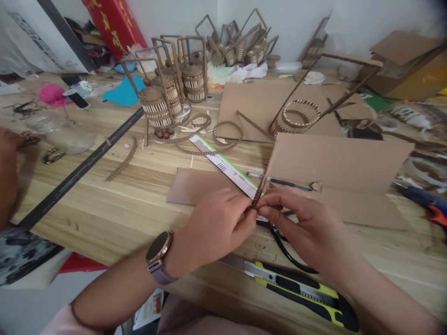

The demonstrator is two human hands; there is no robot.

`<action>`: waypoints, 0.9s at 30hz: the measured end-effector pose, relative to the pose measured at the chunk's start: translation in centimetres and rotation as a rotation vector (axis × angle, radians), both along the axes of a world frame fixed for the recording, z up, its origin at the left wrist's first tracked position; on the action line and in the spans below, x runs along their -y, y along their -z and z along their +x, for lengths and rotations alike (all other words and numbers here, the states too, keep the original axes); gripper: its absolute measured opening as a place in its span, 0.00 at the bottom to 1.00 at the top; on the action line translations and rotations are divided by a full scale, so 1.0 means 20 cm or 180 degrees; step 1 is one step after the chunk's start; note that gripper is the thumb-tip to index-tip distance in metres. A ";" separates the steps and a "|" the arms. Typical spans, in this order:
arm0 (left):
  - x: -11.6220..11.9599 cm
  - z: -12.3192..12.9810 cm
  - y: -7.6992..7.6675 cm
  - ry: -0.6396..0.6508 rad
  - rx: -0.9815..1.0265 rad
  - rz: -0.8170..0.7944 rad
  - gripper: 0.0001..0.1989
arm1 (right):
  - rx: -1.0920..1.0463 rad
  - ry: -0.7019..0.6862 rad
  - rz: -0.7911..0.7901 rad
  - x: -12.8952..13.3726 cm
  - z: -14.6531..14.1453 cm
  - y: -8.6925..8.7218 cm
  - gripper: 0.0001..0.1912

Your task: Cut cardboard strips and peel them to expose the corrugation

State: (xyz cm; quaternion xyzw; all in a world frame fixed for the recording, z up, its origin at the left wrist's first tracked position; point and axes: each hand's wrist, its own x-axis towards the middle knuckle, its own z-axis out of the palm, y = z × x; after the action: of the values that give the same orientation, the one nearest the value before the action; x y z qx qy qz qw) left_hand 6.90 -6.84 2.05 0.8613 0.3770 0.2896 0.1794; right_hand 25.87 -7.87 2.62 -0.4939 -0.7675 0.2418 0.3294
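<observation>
Pinching the lower end of a narrow brown strip (258, 194) between the fingertips of the left hand (218, 225) and right hand (303, 223), close together; holding it over the near end of the white ruler (227, 168), beside folded cardboard (335, 163), beyond a yellow-and-black utility knife (300, 287).

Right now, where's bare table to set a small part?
Largest: table between black strip, flat cardboard and left hand. Smaller: the patch bordered by folded cardboard, right forearm and blue-orange tool. Crowded: the back, with baskets, and around the right hand, with white strip and cutter.
</observation>
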 end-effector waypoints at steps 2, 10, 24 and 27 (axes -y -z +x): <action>0.01 0.01 0.00 -0.0036 -0.0057 0.0044 0.11 | 0.0038 -0.0015 0.0148 0.00 0.00 0.00 0.08; -0.01 0.00 -0.01 -0.0080 0.0168 -0.0404 0.14 | 0.0113 -0.0037 0.0118 -0.01 0.01 0.00 0.10; -0.01 0.00 -0.03 -0.0038 0.0003 -0.0991 0.14 | 0.0702 -0.0168 0.0973 0.00 0.01 -0.01 0.08; -0.02 -0.02 -0.04 -0.0258 0.0364 -0.1142 0.15 | 0.0767 0.0349 0.1624 0.03 0.03 -0.03 0.06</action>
State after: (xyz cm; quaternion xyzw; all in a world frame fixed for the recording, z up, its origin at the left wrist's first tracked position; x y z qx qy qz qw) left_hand 6.59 -6.36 2.90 0.7818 0.4461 0.2733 0.3393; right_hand 26.46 -8.47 3.21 -0.4610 -0.8093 -0.0378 0.3620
